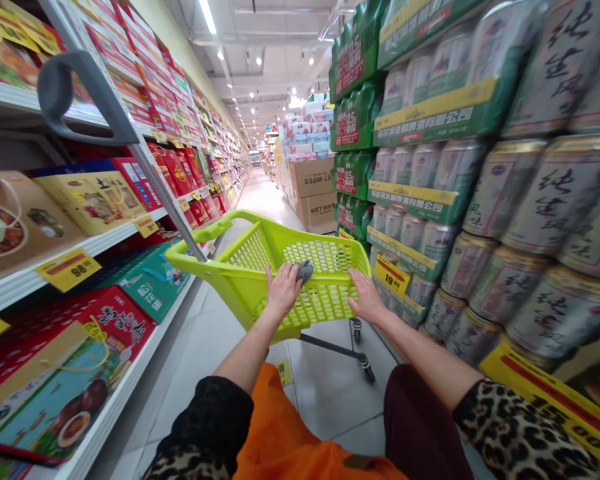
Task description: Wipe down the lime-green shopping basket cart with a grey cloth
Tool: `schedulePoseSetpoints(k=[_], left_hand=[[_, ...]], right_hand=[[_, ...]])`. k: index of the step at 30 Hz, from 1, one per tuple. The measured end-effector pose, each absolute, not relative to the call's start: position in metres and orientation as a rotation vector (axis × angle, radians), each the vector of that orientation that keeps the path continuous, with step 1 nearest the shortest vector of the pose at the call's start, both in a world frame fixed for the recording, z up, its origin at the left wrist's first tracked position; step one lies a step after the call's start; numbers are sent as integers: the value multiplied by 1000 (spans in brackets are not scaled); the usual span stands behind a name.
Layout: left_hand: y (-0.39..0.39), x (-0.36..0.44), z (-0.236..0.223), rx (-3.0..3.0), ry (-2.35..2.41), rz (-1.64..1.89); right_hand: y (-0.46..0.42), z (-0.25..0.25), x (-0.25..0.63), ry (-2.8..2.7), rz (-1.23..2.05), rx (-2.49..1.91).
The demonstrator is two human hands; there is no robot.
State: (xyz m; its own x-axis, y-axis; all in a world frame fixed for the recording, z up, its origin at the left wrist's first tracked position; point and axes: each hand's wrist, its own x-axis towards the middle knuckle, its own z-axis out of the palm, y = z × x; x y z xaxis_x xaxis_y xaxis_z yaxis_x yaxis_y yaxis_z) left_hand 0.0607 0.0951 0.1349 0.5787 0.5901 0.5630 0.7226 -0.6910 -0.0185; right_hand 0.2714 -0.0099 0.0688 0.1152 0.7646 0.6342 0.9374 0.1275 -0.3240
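Note:
A lime-green wheeled shopping basket cart stands on the tiled floor in front of me, its nearer side facing me. My left hand is closed around a crumpled grey cloth at the upper rim of that side. With fingers wrapped over the rim near the right corner, my right hand grips the basket. From the cart's left end a long metal pole rises toward the upper left, carrying a grey plastic handle. Through the openings, no goods can be made out inside the basket.
Shelves of boxed gift packs line the left, with yellow price tags. Stacked beer can packs rise close on the right. Cardboard cartons stand farther along the aisle. Below the cart are black caster wheels.

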Motion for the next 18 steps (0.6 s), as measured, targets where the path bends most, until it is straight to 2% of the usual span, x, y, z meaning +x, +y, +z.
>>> schedulePoseSetpoints(k=[4, 8, 12, 18], left_hand=[[79, 92, 129, -2637, -1100, -797], [72, 110, 129, -2800, -1010, -654], [87, 76, 139, -2846, -981, -478], [98, 41, 138, -2669, -1037, -478]], right_hand=[[-5, 83, 249, -1742, -306, -1645], [7, 101, 224, -1810, -255, -1634], [22, 114, 212, -1791, -211, -1746], [39, 120, 200, -1801, -301, -1825]])
